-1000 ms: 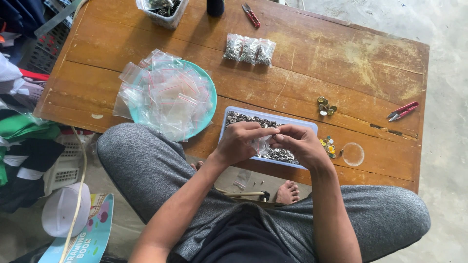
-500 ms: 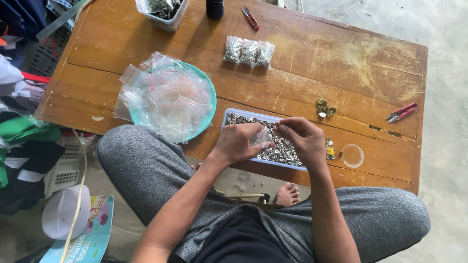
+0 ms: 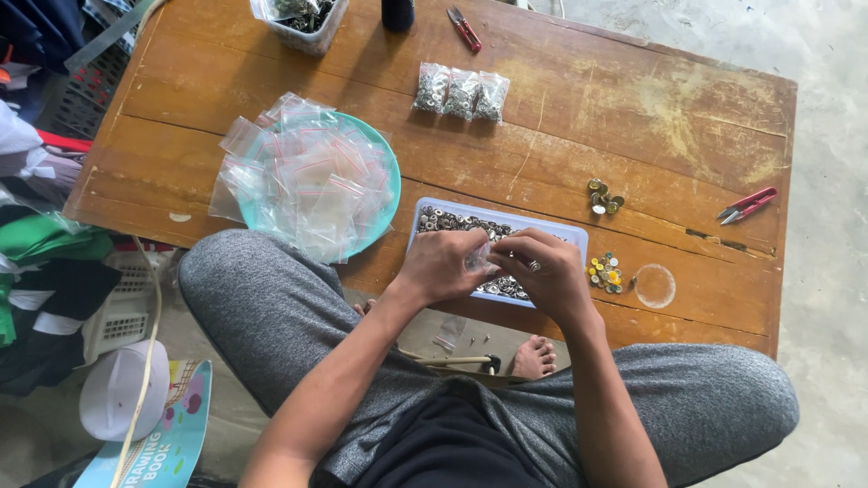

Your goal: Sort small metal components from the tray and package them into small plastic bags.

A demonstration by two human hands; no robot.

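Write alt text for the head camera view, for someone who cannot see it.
Seen from above, a seated person's left hand and right hand hold a small clear bag over a tray of small metal pieces on a wooden table. Left of it, a teal plate holds empty bags; three filled bags lie farther back.

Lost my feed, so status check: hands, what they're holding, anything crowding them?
Left hand and right hand together pinching a small clear bag. Both over the tray of metal snaps. Pile of empty bags lies left, clear of hands.

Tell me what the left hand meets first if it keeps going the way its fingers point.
Likely the right hand, just across the small clear bag pinched by the left hand.
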